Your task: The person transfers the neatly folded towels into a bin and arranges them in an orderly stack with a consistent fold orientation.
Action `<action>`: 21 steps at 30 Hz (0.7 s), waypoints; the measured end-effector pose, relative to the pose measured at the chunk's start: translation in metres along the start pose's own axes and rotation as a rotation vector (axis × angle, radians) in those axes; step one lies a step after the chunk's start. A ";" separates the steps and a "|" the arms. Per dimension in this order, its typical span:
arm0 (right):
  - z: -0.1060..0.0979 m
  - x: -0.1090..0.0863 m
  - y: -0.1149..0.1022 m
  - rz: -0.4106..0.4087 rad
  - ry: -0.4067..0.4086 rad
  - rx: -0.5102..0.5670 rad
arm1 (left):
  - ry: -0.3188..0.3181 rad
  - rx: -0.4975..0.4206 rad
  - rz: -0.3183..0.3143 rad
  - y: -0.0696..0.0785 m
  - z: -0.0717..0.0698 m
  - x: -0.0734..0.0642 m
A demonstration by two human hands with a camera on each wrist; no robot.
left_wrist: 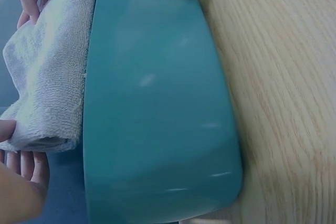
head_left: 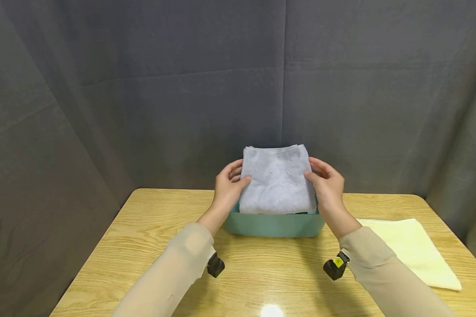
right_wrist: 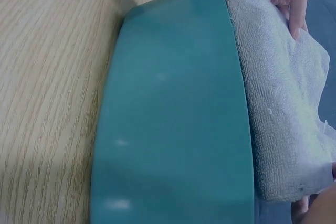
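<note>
A folded pale grey-blue towel (head_left: 277, 180) stands tilted up over a teal bin (head_left: 274, 225), its lower fold at the bin's front rim. My left hand (head_left: 229, 187) grips the towel's left edge, thumb on the near face and fingers behind. On the opposite edge my right hand (head_left: 328, 185) holds it the same way. In the left wrist view the towel (left_wrist: 52, 72) lies along the rim of the bin (left_wrist: 152, 98). The right wrist view shows the towel's thick rolled fold (right_wrist: 278, 93) beside the bin wall (right_wrist: 178, 108). What lies inside the bin is mostly hidden.
A pale yellow cloth (head_left: 412, 251) lies flat at the table's right side, partly behind the right forearm. The wooden table (head_left: 262, 273) extends around the bin. A dark grey curtain (head_left: 206, 88) hangs behind the table's far edge.
</note>
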State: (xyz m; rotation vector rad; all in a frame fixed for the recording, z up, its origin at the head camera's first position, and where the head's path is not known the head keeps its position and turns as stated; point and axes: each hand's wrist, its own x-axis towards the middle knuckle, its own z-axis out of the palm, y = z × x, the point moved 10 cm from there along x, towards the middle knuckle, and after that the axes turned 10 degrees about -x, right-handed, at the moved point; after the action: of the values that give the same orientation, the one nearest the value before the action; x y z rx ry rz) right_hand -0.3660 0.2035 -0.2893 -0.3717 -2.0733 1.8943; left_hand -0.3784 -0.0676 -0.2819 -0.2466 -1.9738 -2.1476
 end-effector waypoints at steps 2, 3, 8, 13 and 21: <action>0.000 0.001 0.000 0.000 -0.001 -0.001 | 0.002 -0.001 0.002 -0.001 0.000 0.001; 0.001 0.002 0.001 -0.002 -0.002 -0.001 | 0.003 0.002 0.004 -0.001 0.000 0.002; 0.003 0.006 0.002 -0.023 -0.006 -0.032 | 0.011 0.015 -0.001 -0.006 0.000 0.006; 0.006 0.009 0.007 -0.027 -0.010 -0.053 | 0.016 0.037 -0.027 -0.012 0.000 0.005; 0.009 0.010 0.017 -0.010 -0.030 -0.083 | 0.017 0.080 -0.041 -0.024 -0.002 0.006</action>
State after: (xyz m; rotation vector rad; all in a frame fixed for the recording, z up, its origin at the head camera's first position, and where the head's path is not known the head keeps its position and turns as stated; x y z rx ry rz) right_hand -0.3788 0.2003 -0.3070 -0.3534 -2.1740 1.8229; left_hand -0.3904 -0.0676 -0.3031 -0.1752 -2.0671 -2.0822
